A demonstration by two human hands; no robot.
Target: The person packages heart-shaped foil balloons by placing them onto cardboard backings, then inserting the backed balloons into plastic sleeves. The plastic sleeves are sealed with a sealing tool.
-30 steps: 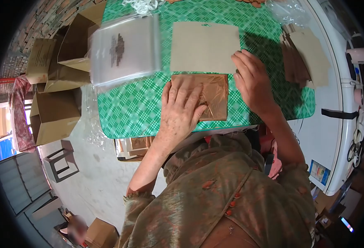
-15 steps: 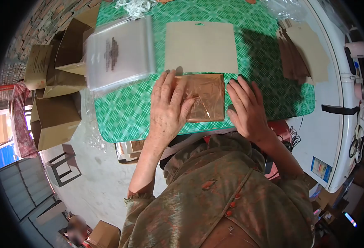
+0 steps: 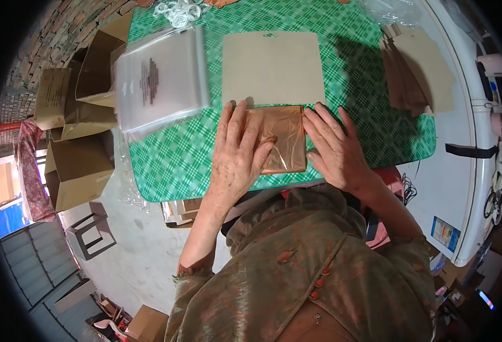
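Observation:
A flat, copper-brown packet (image 3: 285,142) with a shiny clear film lies near the front edge of the table. My left hand (image 3: 237,148) rests flat over its left part, fingers stretched away from me and the thumb on the film. Along the packet's right edge is my right hand (image 3: 336,145), fingers extended, the fingertips at the upper right corner. Just beyond the packet lies a beige card (image 3: 272,67) with a hanging slot at its far edge. What lies under my left palm is hidden.
The table has a green checked cover (image 3: 174,171). A stack of clear plastic bags (image 3: 160,80) lies at left, brown and beige cards (image 3: 419,71) at right, white rings (image 3: 178,12) at the back. Open cardboard boxes (image 3: 80,165) stand left of the table; a white appliance (image 3: 456,188) stands right.
My right hand has moved left, from beside the packet to its right edge. My left hand stays on the packet, its thumb slightly farther in. The view has shifted a little.

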